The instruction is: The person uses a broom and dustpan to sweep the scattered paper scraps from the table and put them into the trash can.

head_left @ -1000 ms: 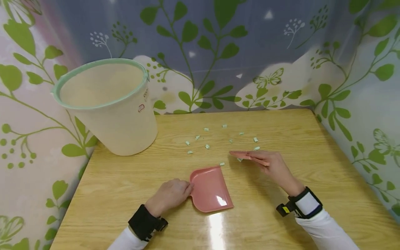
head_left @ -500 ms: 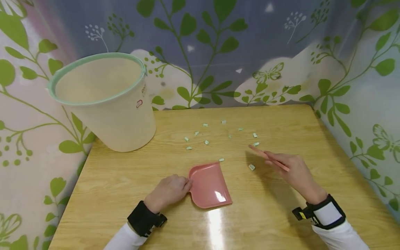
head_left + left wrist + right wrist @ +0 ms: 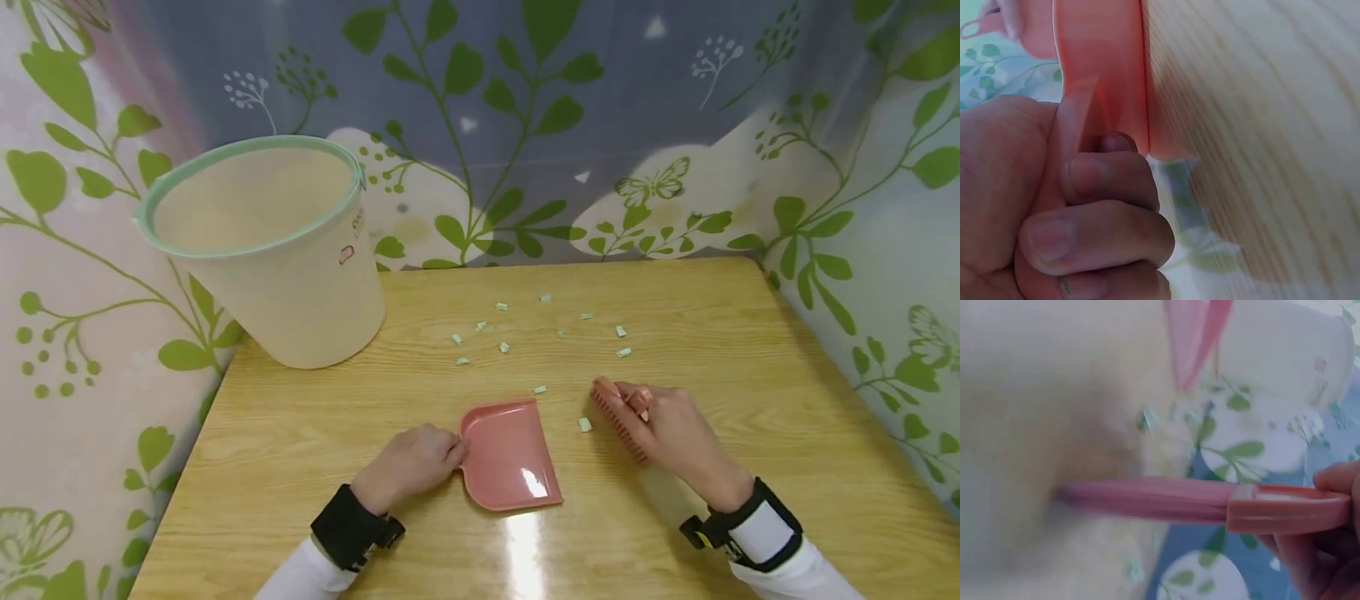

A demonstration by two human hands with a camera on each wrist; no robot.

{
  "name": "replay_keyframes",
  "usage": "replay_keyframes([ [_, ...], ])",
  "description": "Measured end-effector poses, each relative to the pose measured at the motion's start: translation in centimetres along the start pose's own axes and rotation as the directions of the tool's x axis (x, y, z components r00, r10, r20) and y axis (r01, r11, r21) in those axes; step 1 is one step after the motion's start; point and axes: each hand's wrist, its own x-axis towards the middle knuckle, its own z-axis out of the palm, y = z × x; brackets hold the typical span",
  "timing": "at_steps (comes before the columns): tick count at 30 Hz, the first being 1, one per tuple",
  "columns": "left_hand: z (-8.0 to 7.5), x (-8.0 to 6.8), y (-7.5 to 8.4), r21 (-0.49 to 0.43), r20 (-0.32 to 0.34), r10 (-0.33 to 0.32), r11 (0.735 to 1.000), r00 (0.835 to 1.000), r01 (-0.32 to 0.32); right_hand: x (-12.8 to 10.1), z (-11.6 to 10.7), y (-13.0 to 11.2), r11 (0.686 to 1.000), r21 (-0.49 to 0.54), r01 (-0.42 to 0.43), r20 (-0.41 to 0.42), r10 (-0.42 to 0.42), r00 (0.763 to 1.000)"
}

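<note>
1. Left hand (image 3: pixel 411 467) grips one dustpan (image 3: pixel 512 458) on the surface (image 3: pixel 300 442), handle (image 3: pixel 1054 165) partly hidden.
2. Right hand (image 3: pixel 684 429) grips one brush (image 3: pixel 1204 503) right of it, bristles (image 3: pixel 1141 497) blurred in wrist view.
3. Twelve green scraps (image 3: pixel 585 425) lie scattered.

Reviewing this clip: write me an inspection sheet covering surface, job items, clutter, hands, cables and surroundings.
Surface: wood-grain table, with a bright glare streak below the dustpan.
Job items: pink dustpan on the table; pink brush, contact with the table unclear; pale green bits scattered, none seen in the dustpan; bin upright at far left, its inside floor hidden.
Clutter: nothing seen.
Hands: left hand grips the dustpan's handle; right hand holds the brush; both wrists wear black straps.
Cables: nothing seen.
Surroundings: leaf-print backdrop behind and at both sides.
</note>
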Motion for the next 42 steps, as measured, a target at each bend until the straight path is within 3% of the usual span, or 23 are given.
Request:
replay_keyframes([
  [5,-0.3,0.1,0.2,-0.008,0.016,-0.003,1.0,1.0,0.003,1.2,-0.6,1.2,0.997,-0.079,0.01,-0.131,-0.02,0.991],
  [11,-0.3,0.1,0.3,-0.002,0.026,0.012,1.0,1.0,-0.012,0.2,0.5,2.2,0.983,-0.181,-0.018,-0.086,0.002,0.996],
  [18,-0.4,0.0,0.1,-0.02,0.031,0.031,0.999,0.999,-0.03,-0.2,2.0,-0.3,0.993,-0.03,-0.112,-0.101,0.109,0.989],
  [24,-0.6,-0.1,0.0,-0.045,0.046,0.02,0.999,0.999,-0.018,1.1,2.8,-3.0,0.989,0.109,-0.101,-0.095,0.112,0.989],
  [27,-0.5,0.2,0.1,-0.039,0.047,0.016,0.999,0.999,-0.014,1.8,2.0,-3.0,0.992,0.08,-0.1,-0.1,0.108,0.989],
  [34,-0.2,0.8,0.3,-0.057,0.076,0.028,0.998,0.997,-0.024,0.9,1.1,-0.9,0.97,-0.147,-0.194,-0.059,0.187,0.981],
  [37,-0.2,0.8,0.4,-0.068,0.078,0.031,0.997,0.996,-0.025,0.4,1.5,-0.8,0.97,-0.148,-0.194,-0.047,0.189,0.981],
  [42,-0.5,0.7,0.0,-0.07,0.081,-0.014,0.997,0.997,0.02,1.1,2.6,-2.4,0.978,-0.04,-0.204,-0.025,0.203,0.979],
])
